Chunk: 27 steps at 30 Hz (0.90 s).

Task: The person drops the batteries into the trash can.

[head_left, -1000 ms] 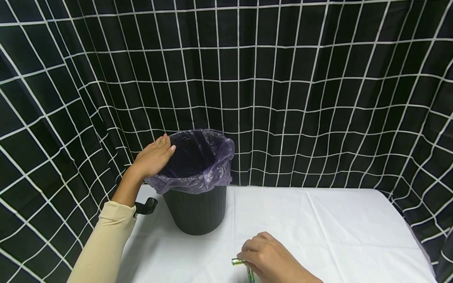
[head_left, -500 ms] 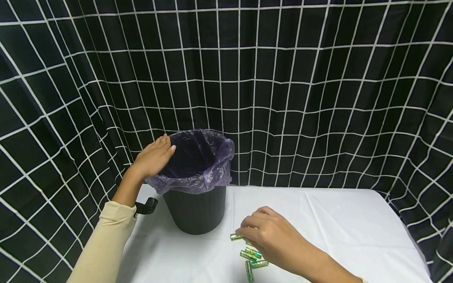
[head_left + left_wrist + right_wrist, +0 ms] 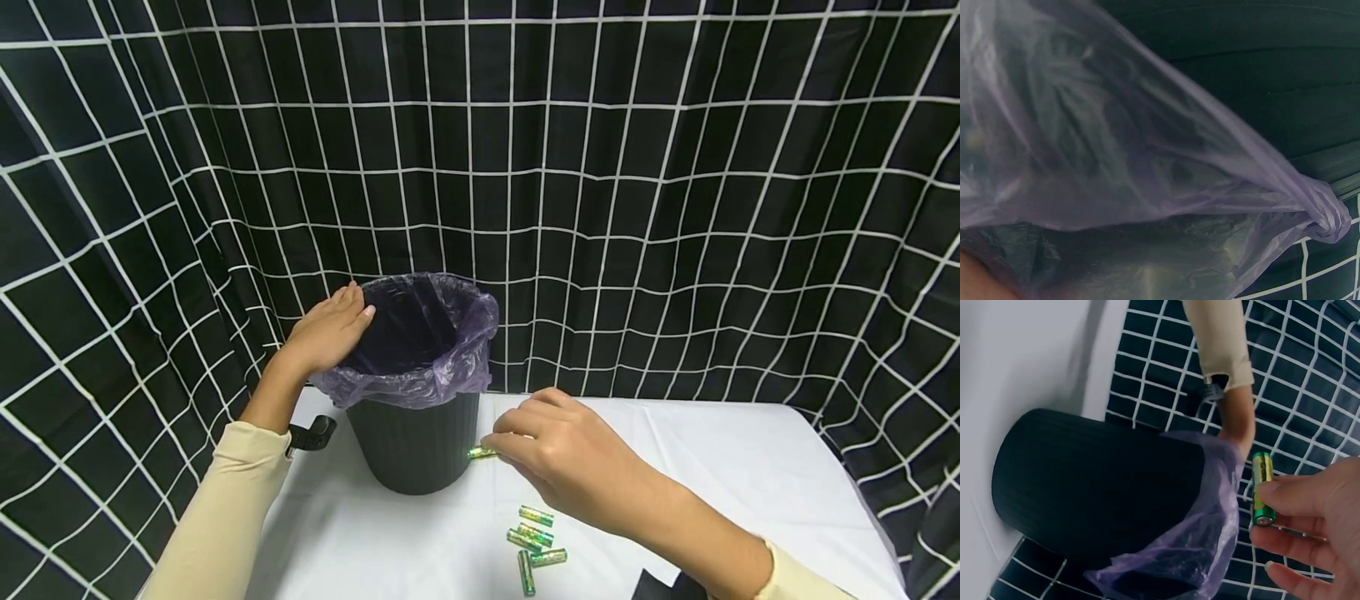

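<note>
Battery [image 3: 1262,470], green and gold, is pinched between thumb and fingers of the right hand [image 3: 558,450] I'm watching, near the dark bin [image 3: 420,442]. Five loose batteries [image 3: 536,535] lie on the white cloth [image 3: 420,550]. My left hand [image 3: 326,329] rests, fingers extended, at the purple liner [image 3: 450,375]; how firmly, I can't quite tell.

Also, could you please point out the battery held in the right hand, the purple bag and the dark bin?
Held battery [image 3: 1262,469]: right wrist view, on the yellow part of its side.
Purple bag [image 3: 456,372]: head view, on its front fold.
Dark bin [image 3: 417,443]: head view, middle of its outer wall.
</note>
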Motion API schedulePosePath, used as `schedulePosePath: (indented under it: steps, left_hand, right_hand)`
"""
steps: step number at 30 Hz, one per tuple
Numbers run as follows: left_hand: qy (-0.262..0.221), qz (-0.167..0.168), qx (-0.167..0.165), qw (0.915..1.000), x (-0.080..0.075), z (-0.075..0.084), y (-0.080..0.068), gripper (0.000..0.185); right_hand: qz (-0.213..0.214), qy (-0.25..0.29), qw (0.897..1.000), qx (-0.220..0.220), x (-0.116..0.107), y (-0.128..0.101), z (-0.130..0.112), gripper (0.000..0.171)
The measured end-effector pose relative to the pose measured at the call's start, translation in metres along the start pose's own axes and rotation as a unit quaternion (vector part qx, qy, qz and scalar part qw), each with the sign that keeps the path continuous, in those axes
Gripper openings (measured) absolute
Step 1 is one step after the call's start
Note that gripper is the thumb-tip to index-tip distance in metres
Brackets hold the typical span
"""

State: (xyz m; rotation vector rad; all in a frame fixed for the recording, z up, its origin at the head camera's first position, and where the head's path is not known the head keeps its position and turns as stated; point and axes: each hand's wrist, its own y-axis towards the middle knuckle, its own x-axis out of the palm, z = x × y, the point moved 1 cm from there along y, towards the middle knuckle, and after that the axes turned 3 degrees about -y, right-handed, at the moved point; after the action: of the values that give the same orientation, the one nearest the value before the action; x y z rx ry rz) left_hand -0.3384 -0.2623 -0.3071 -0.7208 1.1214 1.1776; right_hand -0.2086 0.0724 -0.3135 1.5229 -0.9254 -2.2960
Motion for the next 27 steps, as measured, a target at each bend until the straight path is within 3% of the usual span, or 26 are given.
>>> schedulePosePath:
  steps: [7,16,27]
  left_hand:
    - [0.002,-0.001,0.004,1.0000,0.000,0.002,0.000,0.064]
    - [0.007,-0.003,0.005,1.0000,0.000,0.003,0.000,0.064]
    - [0.009,-0.002,0.008,0.9999,0.000,0.000,-0.001,0.064]
  right_hand:
    - [0.008,0.006,1.000,0.023,-0.006,0.011,0.008,0.023]
    - [0.027,0.029,0.999,0.021,-0.013,0.030,0.023,0.020]
    - [0.024,0.051,0.998,0.036,-0.003,0.053,0.043,0.024]
